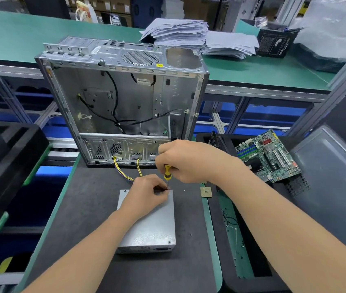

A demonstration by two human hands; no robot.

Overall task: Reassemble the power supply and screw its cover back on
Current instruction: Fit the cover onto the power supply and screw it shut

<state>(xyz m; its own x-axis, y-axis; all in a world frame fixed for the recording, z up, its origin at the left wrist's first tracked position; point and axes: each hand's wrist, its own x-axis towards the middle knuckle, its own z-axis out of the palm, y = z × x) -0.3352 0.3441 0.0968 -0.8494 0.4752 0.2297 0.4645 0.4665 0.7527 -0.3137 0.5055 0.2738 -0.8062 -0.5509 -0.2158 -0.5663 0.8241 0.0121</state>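
Head view: grey power supply [153, 229] lies flat on the dark mat [83, 208], lower centre. Left hand [146, 193] rests on its far end, fingers curled tight, pinching the screwdriver [167, 172] shaft near the tip. Right hand [186, 160] above it, fingers wrapped round the yellow-black handle, tool upright at the far right corner. Chip [206, 191] just right. Beyond: yellow wires [125, 172], open computer case [121, 102] standing; motherboard [269, 157] at right; paper stacks [178, 31] on the green bench, top.

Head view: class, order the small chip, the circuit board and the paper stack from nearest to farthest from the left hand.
1. Small chip, just right of the left hand.
2. Circuit board, farther right.
3. Paper stack, on the back bench.
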